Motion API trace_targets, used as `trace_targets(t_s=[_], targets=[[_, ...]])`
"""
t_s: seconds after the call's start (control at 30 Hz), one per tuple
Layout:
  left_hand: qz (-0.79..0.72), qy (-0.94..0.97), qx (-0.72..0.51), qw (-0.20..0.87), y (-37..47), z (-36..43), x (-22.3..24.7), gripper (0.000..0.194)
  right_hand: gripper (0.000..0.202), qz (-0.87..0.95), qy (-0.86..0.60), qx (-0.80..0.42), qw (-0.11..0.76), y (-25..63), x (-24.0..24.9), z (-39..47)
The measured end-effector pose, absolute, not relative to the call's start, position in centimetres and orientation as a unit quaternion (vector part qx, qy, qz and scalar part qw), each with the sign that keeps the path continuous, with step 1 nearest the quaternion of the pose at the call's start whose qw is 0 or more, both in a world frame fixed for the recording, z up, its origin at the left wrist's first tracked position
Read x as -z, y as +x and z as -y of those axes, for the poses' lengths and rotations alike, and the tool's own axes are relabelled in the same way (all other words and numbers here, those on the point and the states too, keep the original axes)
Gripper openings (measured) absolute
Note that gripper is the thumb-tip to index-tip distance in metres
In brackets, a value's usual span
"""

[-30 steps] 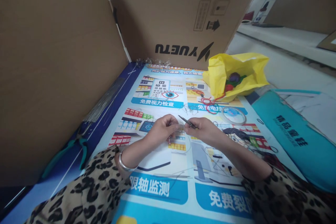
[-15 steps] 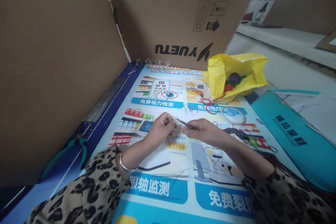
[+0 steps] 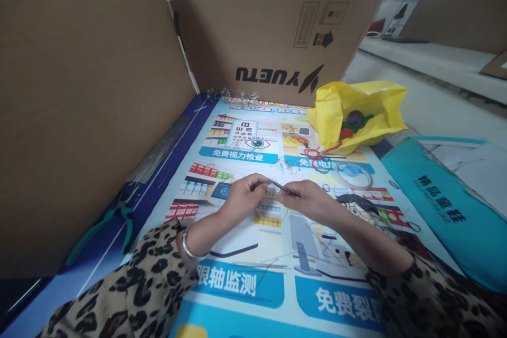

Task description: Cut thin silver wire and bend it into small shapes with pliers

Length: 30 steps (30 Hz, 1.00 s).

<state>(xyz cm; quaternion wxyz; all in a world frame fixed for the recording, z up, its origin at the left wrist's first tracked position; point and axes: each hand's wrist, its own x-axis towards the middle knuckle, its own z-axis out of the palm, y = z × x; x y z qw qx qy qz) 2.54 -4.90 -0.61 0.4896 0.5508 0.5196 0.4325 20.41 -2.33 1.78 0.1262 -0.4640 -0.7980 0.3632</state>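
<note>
Over the middle of the printed sheet [image 3: 245,251], my left hand [image 3: 247,195] is closed in a pinch; what it holds is too small to make out, though a thin loop of wire or thread hangs below it. My right hand [image 3: 307,198] is wrapped round a slim dark metal tool [image 3: 284,188], perhaps tweezers. The tool's tip points left and reaches the fingertips of my left hand. A roll of clear tape [image 3: 354,176] lies beyond my right hand, close to some red cord [image 3: 317,154].
Green-handled pliers [image 3: 125,216] and a bundle of thin wires [image 3: 158,156] lie left. A yellow bag [image 3: 328,111] holding coloured balls stands back right. A teal box piece [image 3: 439,206] lies right. Tall cardboard [image 3: 253,16] rises behind.
The tool's tip now meets my left fingertips, where a small gap showed before. My left hand has turned slightly and sits a little lower. The whole view has shifted slightly.
</note>
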Motion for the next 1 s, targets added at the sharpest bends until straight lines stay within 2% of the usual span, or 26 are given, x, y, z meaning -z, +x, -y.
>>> trace_targets(t_s=[0.17, 0.4, 0.73, 1.0], targets=[[-0.529, 0.540, -0.430, 0.493, 2.49, 4.97, 0.32, 0.013, 0.031, 0.796, -0.470, -0.357, 0.131, 20.31, -1.75, 2.34], [-0.539, 0.501, -0.441, 0.514, 2.46, 4.88, 0.47, 0.019, 0.022, 0.771, -0.487, -0.367, 0.183, 20.14, -1.39, 2.41], [-0.532, 0.536, -0.431, 0.494, 2.29, 5.15, 0.64, 0.018, 0.021, 0.774, -0.498, -0.352, 0.171, 19.77, -1.67, 2.83], [-0.414, 0.497, -0.433, 0.628, 2.07, 4.92, 0.01, 0.021, 0.021, 0.764, -0.489, -0.384, 0.175, 20.19, -1.19, 2.39]])
